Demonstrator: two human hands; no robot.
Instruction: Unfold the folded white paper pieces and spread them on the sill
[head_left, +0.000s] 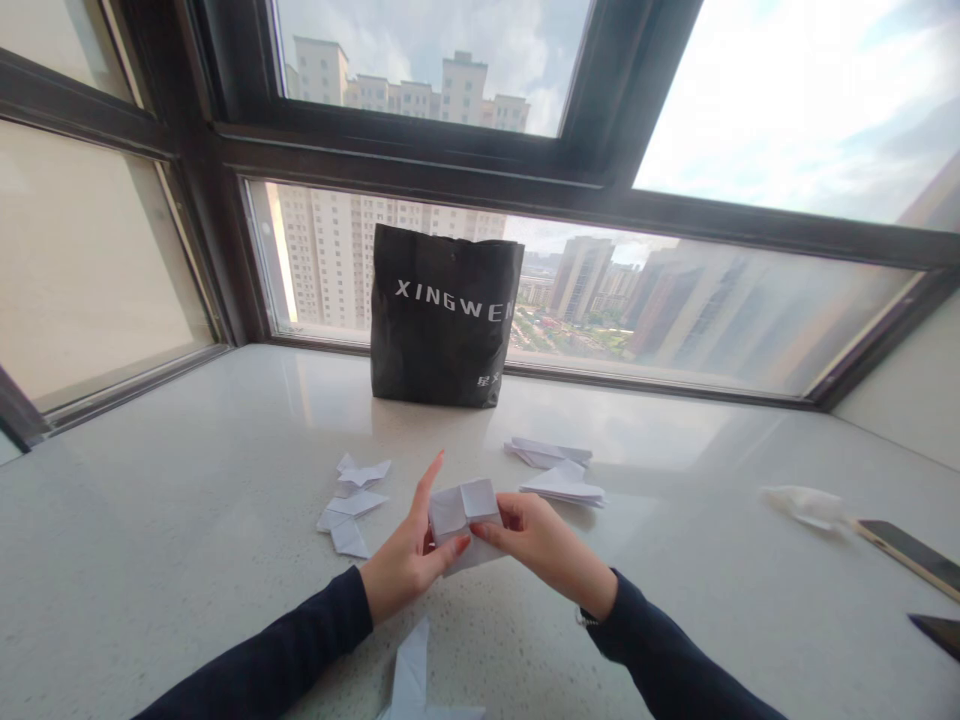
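A black bag [435, 360] stands upright in the upper middle of the frame, its contents hidden. Just below centre, the left hand [409, 562] and right hand [553, 548] pinch a folded white paper [480, 498] between them, with loose paper pieces [562, 486] lying to both sides and at bottom centre.

One bag [442, 350], one phone [913, 550] and at least six papers [450, 510] show.

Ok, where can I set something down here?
Bare counter stretches from the left window to the left folded papers, and between the right folded papers and the white bundle. The middle is crowded: left hand and right hand hold folded paper, with another piece nearer you.
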